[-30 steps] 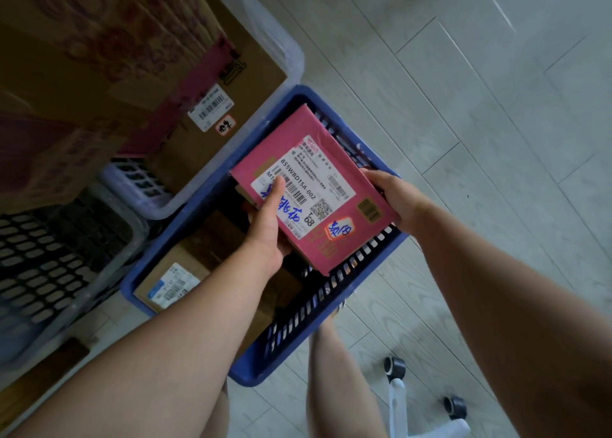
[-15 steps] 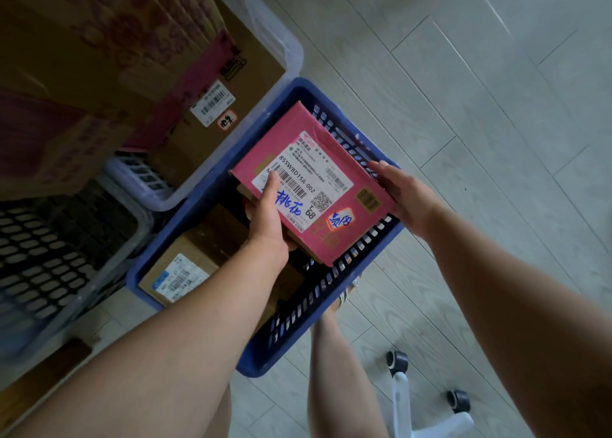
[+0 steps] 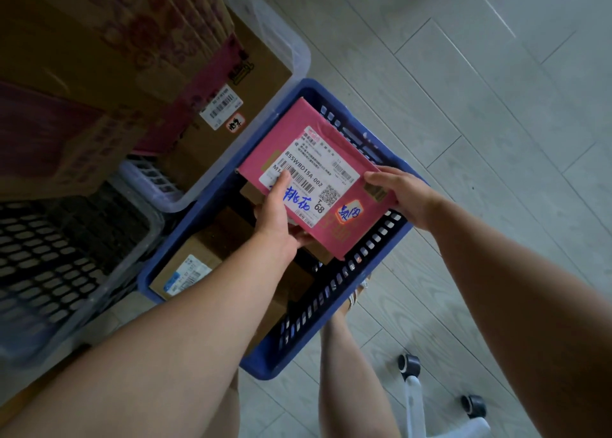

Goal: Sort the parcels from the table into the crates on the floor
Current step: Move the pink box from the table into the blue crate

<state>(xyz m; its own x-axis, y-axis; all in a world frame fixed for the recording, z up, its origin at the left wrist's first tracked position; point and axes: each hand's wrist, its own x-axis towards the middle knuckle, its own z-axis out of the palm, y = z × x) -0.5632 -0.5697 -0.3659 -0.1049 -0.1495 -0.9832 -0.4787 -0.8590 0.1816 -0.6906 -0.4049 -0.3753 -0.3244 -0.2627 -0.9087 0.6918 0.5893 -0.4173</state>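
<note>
A flat pink parcel (image 3: 326, 146) with a white shipping label hangs tilted over the far end of the blue slotted crate (image 3: 347, 282) on the floor. My left hand (image 3: 276, 219) grips its near left edge, thumb lying on the label and fingers underneath. On the right edge my right hand (image 3: 402, 195) holds it, thumb on top. Inside the crate lie brown cardboard parcels (image 3: 205, 252), one with a white and blue label.
A clear crate (image 3: 281, 56) behind the blue one holds a large brown carton with a pink stripe. A grey crate (image 3: 66, 258) stands at the left. A white chair base with black castors (image 3: 412, 371) sits on the tiled floor at bottom right. My legs stand by the crate.
Both hands have carried the pink parcel slightly farther over the blue crate and a little lower. The grip of each hand is unchanged.
</note>
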